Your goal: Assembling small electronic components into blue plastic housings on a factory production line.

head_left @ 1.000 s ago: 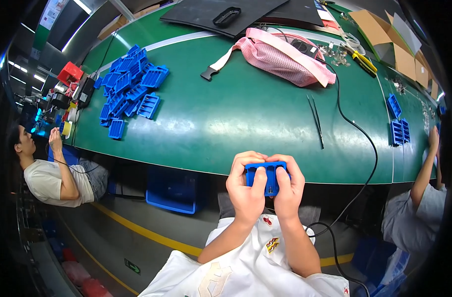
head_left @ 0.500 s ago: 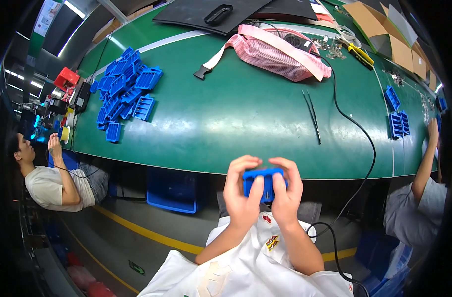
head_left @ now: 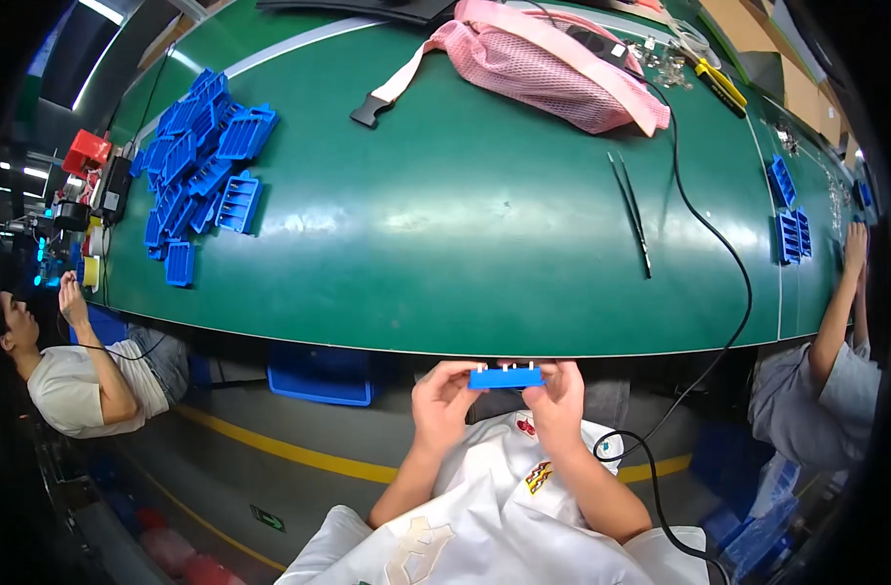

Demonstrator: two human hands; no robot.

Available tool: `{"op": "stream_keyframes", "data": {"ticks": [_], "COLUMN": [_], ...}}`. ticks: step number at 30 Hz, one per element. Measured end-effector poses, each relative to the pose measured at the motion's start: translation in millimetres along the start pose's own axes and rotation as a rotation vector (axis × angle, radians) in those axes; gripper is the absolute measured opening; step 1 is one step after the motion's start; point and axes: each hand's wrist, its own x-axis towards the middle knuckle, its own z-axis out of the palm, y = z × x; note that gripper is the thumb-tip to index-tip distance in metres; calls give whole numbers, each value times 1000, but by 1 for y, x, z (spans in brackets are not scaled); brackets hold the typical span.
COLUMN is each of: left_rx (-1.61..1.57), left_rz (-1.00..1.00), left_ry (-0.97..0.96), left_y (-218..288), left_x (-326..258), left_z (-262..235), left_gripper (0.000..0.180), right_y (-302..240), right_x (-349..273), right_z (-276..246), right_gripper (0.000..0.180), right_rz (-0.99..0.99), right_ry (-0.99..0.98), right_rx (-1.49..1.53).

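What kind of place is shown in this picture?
Probably a factory assembly line. A long green workbench carries a pile of identical blue plastic parts, people sit on both sides, and the left hand and right hand hold one blue part.

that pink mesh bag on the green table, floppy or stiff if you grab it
Probably floppy: the pink mesh bag lies slumped and creased on the green table, and its strap trails loose. Likely light for its size, since the mesh looks thin, though its contents are hidden. It is unlikely to roll, lying flat and wide.
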Motion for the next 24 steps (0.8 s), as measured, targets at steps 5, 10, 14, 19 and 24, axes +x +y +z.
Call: {"op": "stream_keyframes", "data": {"ticks": [5, 10, 14, 19, 24], "left_rx": [-33, -93, -256, -241, -8], "left_rz": [-37, -33, 22, 72, 211], "left_ry": [68, 36, -86, -181, -85], "left_y": [-14, -4, 7, 2, -6], "left_x": [2, 3, 16, 25, 32], "left_z": [-15, -15, -8, -4, -1], "left_gripper": [25, 46, 57, 52, 40], "right_y": [9, 21, 25, 19, 25], "right_x": [5, 5, 10, 14, 15], "right_z": [11, 11, 8, 14, 8], "right_gripper": [46, 38, 38, 43, 48], "right_rz": [21, 0, -82, -145, -189], "right_ry": [-61, 4, 2, 39, -8], "right_rx": [54, -208, -288, -296, -365]}}
